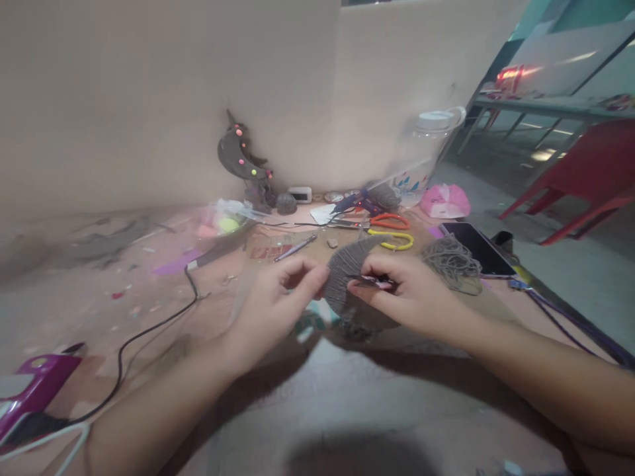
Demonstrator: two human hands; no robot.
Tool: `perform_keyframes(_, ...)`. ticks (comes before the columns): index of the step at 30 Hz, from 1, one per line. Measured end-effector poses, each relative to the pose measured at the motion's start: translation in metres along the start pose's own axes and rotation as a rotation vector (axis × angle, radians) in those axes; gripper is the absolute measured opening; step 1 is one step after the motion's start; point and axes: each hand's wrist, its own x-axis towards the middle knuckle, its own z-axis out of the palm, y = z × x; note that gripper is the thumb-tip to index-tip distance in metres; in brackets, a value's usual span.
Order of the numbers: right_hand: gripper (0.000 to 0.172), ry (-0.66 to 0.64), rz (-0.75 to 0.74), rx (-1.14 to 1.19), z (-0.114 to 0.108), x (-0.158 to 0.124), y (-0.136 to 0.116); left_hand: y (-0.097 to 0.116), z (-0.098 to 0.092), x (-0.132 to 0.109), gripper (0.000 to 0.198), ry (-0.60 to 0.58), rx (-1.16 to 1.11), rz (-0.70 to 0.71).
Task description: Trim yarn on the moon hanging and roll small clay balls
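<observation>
Far left of the left-hand grip (272, 303): glossy magenta plastic object (37, 390) on the pale pink surface (161, 294), parked well aside, likely for working room. Beyond and above that grip, dark crescent ornament with bright coloured balls (241, 158) hung against the wall. Behind the fingers, red lettering on brown cardboard (272, 251), too blurred to read. Left-hand grip pinched the outer edge of a grey yarn-wrapped crescent (340, 271), presumably steadying it; crescent sat between both grips. Right-hand grip (409, 294) closed at the inner curve on a small dark piece (371, 282), mostly hidden. Beyond it, clear white-lidded bottle (417, 158), blue print, no legible brand. Right again, loose grey yarn (451, 259), seemingly kept within reach.
</observation>
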Motion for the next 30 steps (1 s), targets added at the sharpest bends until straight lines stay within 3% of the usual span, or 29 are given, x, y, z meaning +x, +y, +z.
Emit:
perform_keyframes(3,0.027,0.066,0.004,-0.020,0.001,0.000,0.000,-0.001,0.000,0.001,0.043,-0.067,-0.078,0.001)
perform_keyframes(7,0.028,0.085,-0.013,-0.026,0.003,-0.001,-0.002,-0.007,0.009,0.000,0.030,-0.215,-0.022,0.005)
perform_keyframes(11,0.028,0.178,0.006,-0.001,0.001,-0.001,-0.004,-0.012,0.018,-0.002,0.016,-0.272,0.070,-0.036)
perform_keyframes(17,0.028,0.226,0.056,0.048,-0.003,0.000,-0.006,-0.008,0.016,-0.001,0.028,-0.191,0.166,0.008)
perform_keyframes(24,0.028,0.228,-0.001,-0.029,0.003,-0.001,-0.005,-0.012,0.025,-0.006,0.011,-0.170,0.190,0.017)
perform_keyframes(30,0.026,0.231,0.172,0.173,0.000,0.004,0.001,-0.003,0.012,0.002,0.012,-0.209,0.255,0.044)
